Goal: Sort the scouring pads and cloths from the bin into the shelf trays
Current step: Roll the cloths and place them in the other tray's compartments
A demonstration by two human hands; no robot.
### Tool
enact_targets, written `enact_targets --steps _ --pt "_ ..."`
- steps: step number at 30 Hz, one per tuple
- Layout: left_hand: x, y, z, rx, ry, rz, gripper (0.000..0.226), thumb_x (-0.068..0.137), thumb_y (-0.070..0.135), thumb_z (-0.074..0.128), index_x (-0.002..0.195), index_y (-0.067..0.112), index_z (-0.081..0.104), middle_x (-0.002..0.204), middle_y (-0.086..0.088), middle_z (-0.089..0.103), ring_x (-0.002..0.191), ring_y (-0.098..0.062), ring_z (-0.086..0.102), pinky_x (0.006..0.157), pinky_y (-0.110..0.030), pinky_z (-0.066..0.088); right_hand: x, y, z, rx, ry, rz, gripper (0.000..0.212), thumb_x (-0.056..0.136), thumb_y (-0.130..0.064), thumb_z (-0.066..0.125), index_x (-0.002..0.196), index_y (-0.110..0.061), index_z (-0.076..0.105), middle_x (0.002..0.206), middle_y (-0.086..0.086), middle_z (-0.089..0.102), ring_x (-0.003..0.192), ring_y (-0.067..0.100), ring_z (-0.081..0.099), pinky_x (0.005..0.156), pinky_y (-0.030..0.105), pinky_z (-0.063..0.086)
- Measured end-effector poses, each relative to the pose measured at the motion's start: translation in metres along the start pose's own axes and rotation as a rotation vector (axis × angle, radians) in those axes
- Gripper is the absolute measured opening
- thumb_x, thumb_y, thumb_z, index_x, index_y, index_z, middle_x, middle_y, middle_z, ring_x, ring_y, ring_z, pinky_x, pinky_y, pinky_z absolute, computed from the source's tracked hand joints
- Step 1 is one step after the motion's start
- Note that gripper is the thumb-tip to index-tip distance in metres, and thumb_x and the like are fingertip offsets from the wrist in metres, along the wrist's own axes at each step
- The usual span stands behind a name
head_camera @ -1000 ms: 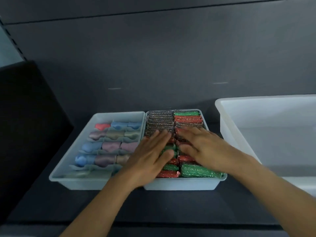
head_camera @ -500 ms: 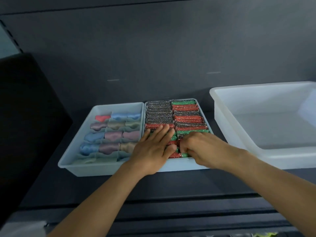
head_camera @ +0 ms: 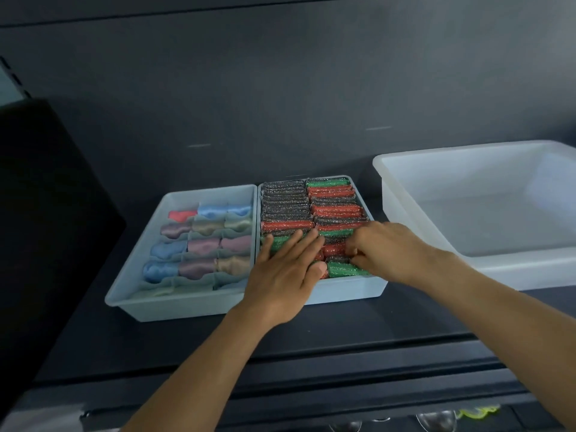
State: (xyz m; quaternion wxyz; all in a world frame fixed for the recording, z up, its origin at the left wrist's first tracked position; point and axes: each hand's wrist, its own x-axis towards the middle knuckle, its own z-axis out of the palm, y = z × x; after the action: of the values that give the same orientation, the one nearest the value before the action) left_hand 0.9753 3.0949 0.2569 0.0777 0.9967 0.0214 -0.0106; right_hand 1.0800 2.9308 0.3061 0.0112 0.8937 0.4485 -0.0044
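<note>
White bin (head_camera: 402,198) right of hands is showing empty; flat left hand (head_camera: 285,271), curled right hand (head_camera: 389,251) (grip unclear) tidying scouring pads (head_camera: 336,210).

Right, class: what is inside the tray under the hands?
Two columns of grey, red and green scouring pads fill the tray. The left hand and right hand cover several near pads, so those cannot be seen.

Left hand (head_camera: 285,269) on scouring pads (head_camera: 336,210)
</note>
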Motion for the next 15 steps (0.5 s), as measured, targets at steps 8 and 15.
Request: enact_targets --steps 8,15 --pt "0.001 0.001 0.002 0.037 -0.002 -0.02 0.054 0.102 0.048 0.002 0.153 0.034 -0.01 0.157 0.021 -0.022 0.145 0.001 -0.021 0.121 -0.042 -0.009 -0.006 0.006 0.019 0.048 0.188 -0.017 0.015 0.093 -0.022 0.049 0.093 -0.018 0.063 0.1 -0.002 0.062 0.097 0.02 0.057 0.072 0.036 0.051" --pt "0.003 0.006 0.005 0.123 -0.036 -0.105 0.069 0.091 0.054 -0.013 0.149 0.019 -0.022 0.154 0.002 -0.033 0.145 -0.014 -0.028 0.121 -0.043 -0.011 -0.027 -0.032 0.043 0.11 -0.074 0.053 0.08 0.089 -0.068 -0.001 0.151 -0.02 -0.014 0.156 -0.005 -0.022 0.145 0.013 -0.022 0.12 0.036 -0.009"
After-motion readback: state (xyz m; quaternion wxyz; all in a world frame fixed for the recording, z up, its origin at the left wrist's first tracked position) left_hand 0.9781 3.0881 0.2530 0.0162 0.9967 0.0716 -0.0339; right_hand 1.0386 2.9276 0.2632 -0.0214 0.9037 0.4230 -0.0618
